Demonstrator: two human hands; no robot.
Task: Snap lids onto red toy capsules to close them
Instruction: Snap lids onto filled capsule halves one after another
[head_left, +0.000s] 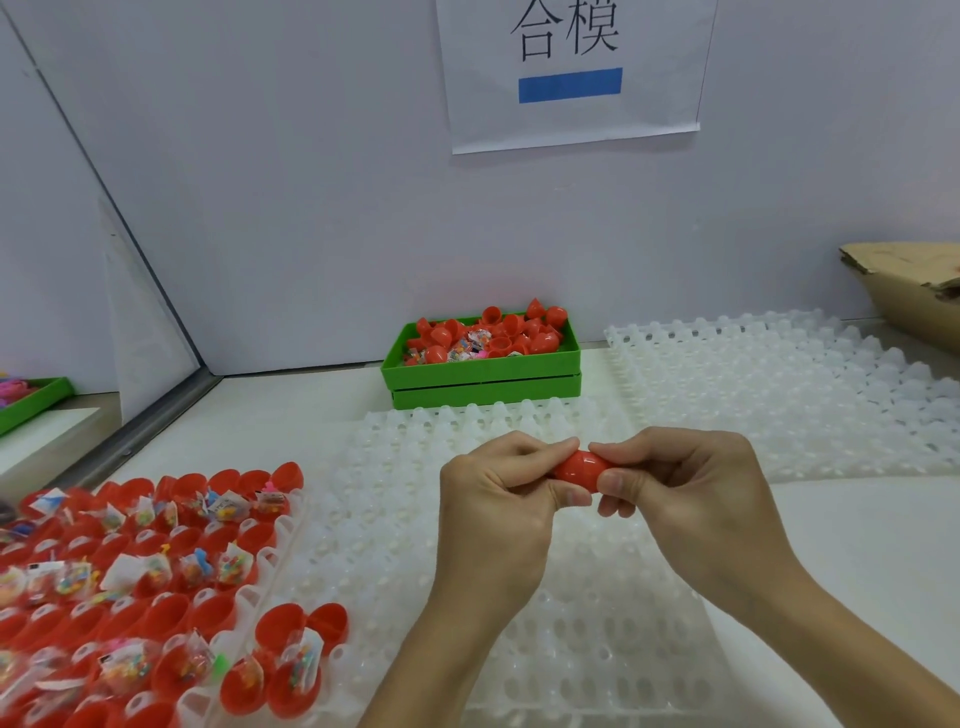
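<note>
A red toy capsule (582, 470) is held between both hands above the white moulded tray (597, 623) in the middle of the table. My left hand (498, 499) pinches its left end with thumb and fingers, and my right hand (685, 488) pinches its right end. The two halves sit together with a seam showing in the middle. At the left, several open red capsule halves (171, 571) stand in a tray, many holding small bagged toys.
A green box (483, 371) with several loose red lids and bagged toys stands at the back wall. Another white moulded tray (779, 384) lies at the right, with a cardboard box (914, 291) behind it. A second green tray (31, 400) sits at the far left.
</note>
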